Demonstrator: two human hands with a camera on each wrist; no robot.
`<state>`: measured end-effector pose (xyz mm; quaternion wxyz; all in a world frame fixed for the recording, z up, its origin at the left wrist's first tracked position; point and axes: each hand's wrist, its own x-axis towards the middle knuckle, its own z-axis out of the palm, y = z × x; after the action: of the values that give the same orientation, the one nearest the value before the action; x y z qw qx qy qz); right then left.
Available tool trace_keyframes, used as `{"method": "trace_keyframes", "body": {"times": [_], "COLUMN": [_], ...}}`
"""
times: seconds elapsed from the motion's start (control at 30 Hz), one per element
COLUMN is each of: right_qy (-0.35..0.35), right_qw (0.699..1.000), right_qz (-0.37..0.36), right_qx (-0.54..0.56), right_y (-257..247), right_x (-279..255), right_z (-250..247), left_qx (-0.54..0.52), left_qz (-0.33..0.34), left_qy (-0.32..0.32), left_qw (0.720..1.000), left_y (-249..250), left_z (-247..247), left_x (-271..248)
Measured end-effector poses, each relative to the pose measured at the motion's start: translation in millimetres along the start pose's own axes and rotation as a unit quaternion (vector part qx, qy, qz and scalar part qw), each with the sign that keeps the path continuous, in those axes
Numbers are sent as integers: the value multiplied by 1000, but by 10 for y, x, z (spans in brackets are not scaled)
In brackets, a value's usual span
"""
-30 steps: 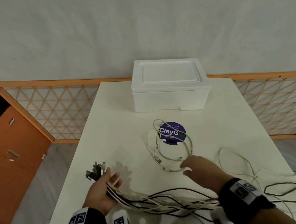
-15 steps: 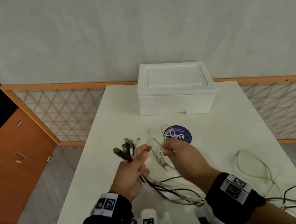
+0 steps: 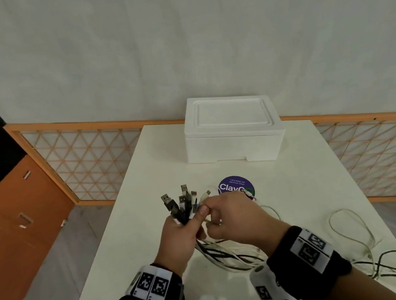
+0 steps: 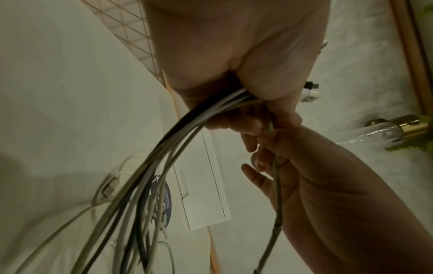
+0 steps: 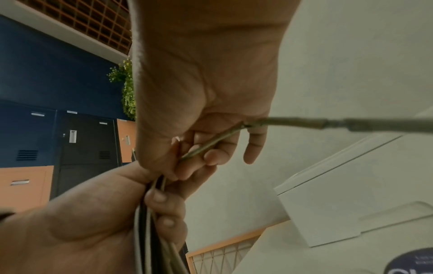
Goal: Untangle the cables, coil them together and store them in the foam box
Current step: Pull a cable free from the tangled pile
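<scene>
Gripping a bundle of black and white USB cables [image 3: 182, 210] in a closed fist, the left hand [image 3: 179, 237] holds them above the white table [image 3: 129, 211], connectors fanned upward. Just to its right, the right hand [image 3: 235, 218] pinches a single pale cable [image 5: 218, 141] between thumb and curled fingers, touching the left hand's fingertips. Loose cable loops [image 3: 354, 237] trail across the table's near right side. At the far edge sits the white foam box [image 3: 234, 131], lid on, with a round purple sticker [image 3: 235, 186] between it and the hands.
</scene>
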<state>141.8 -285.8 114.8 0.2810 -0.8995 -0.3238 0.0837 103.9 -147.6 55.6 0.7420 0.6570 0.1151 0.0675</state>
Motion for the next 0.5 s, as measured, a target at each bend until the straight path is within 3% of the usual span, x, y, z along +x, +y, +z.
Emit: {"method": "trace_keyframes", "body": {"times": [0.1,0.23,0.33,0.4,0.5], "right_qy": [-28,-78,-16,36,89], "right_qw": [996,977,961,960,964], "right_qz": [43,168,235,239,222], "right_qx": [-69,-108,-143,-142,-119], "right_y": [125,788,1202,1320,1318], "right_x": [36,-60,-247,-329,-315], "right_z": [39,38,-125,-256,-451], "left_qx": [-11,-256,-259,-228,-276], "left_qz": [-21,-79,-86,-99,-108], "left_qy": [68,175,208,218,213], "left_qw": [997,947,939,944,931], "left_y": [8,38,7,-42,-98], "left_z": [-89,-542,-917,-1066,-1143], "left_x": [39,270,347,347,325]}}
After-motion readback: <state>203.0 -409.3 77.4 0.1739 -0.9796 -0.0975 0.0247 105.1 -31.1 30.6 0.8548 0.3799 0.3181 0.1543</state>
